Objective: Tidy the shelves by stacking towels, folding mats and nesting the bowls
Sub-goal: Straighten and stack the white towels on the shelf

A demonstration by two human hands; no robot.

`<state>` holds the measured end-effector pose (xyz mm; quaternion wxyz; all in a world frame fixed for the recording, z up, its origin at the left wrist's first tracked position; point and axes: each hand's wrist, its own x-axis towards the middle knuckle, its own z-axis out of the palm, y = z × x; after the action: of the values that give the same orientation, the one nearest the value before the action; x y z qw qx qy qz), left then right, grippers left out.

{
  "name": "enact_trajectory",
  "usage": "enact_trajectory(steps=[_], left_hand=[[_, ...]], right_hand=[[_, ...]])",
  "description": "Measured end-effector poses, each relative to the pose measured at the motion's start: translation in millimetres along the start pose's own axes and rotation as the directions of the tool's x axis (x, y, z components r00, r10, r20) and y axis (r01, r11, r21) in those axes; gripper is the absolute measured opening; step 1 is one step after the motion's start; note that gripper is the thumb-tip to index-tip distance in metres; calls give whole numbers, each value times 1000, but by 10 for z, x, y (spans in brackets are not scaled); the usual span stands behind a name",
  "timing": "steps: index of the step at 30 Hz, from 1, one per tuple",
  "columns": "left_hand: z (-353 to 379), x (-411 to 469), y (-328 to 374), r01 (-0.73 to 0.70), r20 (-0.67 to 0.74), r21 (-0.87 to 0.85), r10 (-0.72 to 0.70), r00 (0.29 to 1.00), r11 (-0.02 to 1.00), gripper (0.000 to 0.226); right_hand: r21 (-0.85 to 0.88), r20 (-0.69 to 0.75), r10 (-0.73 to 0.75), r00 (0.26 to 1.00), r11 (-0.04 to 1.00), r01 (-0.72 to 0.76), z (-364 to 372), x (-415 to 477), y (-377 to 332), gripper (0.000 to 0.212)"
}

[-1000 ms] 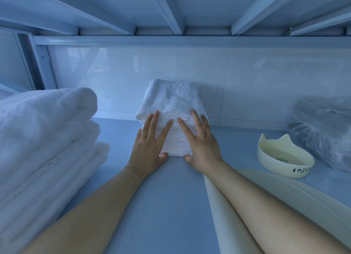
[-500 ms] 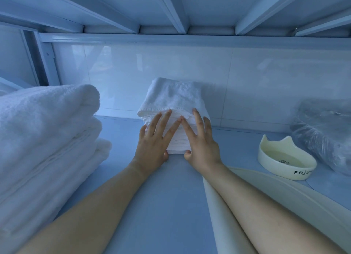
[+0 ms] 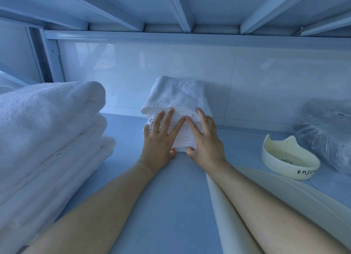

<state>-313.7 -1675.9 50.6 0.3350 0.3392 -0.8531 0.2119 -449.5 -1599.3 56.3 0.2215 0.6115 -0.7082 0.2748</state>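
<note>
A small stack of folded white towels stands at the back middle of the shelf, against the tiled wall. My left hand and my right hand lie flat against its front face, fingers spread, index fingertips nearly touching. Neither hand grips anything. A tall pile of larger white towels fills the left side. A cream cat-eared bowl marked "Enjoy" sits at the right. A pale mat lies under my right forearm.
A plastic-wrapped bundle lies at the far right behind the bowl. The upper shelf's metal beams hang low overhead. The blue shelf surface runs between my forearms.
Both hands slid a little higher up the front of the small towel stack and closer together. The stack stands slightly nearer the wall.
</note>
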Motion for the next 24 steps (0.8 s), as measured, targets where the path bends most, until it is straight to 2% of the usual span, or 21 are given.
enact_trajectory(steps=[4, 12, 15, 19, 24], left_hand=[[7, -1, -66, -37, -21, 7, 37, 999, 999, 107], [12, -5, -162, -90, -55, -19, 89, 995, 996, 94], [0, -1, -146, -80, -52, -33, 79, 996, 996, 94], [-37, 31, -91, -32, 39, 64, 30, 999, 997, 115], [-72, 91, -98, -1, 29, 86, -1, 1000, 996, 104]], right_hand=[[-18, 2, -27, 1000, 999, 27, 2, -7, 8, 93], [-109, 52, -44, 998, 993, 49, 51, 7, -22, 112], [-114, 46, -28, 999, 993, 33, 57, 5, -40, 110], [-124, 26, -33, 999, 992, 36, 62, 5, -35, 106], [-126, -14, -56, 998, 991, 54, 54, 1, -22, 101]])
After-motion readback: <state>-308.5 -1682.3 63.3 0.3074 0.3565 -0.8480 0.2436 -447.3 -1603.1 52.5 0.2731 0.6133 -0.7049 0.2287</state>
